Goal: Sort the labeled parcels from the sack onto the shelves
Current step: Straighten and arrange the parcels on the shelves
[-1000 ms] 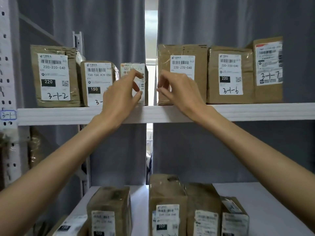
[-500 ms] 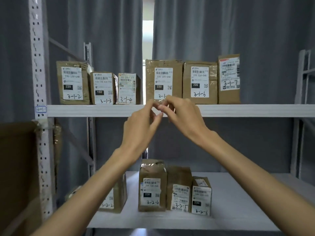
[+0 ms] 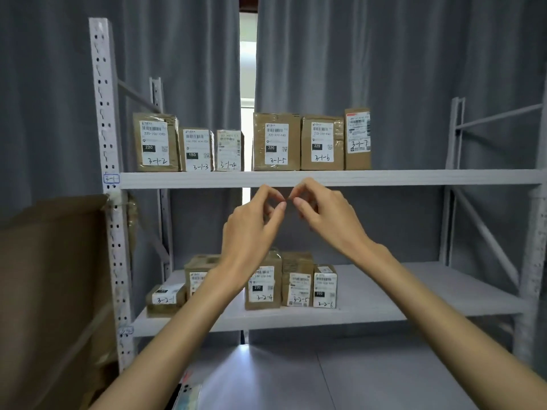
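Observation:
Several brown labeled parcels stand in a row on the upper shelf [image 3: 414, 177], among them the parcel marked 3-1-4 [image 3: 229, 150] and the parcel marked 3-1-5 [image 3: 276, 142]. More parcels stand on the lower shelf [image 3: 399, 306], such as the one marked 3-2-4 [image 3: 264, 288]. My left hand [image 3: 251, 232] and my right hand [image 3: 325, 217] hover in front of the rack, below the upper shelf's edge. Their fingertips nearly touch, the fingers are curled loosely, and neither holds anything. The sack is not in view.
A large brown cardboard box [image 3: 53, 291] stands at the left beside the rack's perforated white upright [image 3: 108, 173]. Grey curtains [image 3: 384, 54] hang behind the rack. The right halves of both shelves hold no parcels.
Both hands have come off the parcels on the upper shelf and dropped below its edge, close together. The view has pulled back from the rack, showing more of both shelves.

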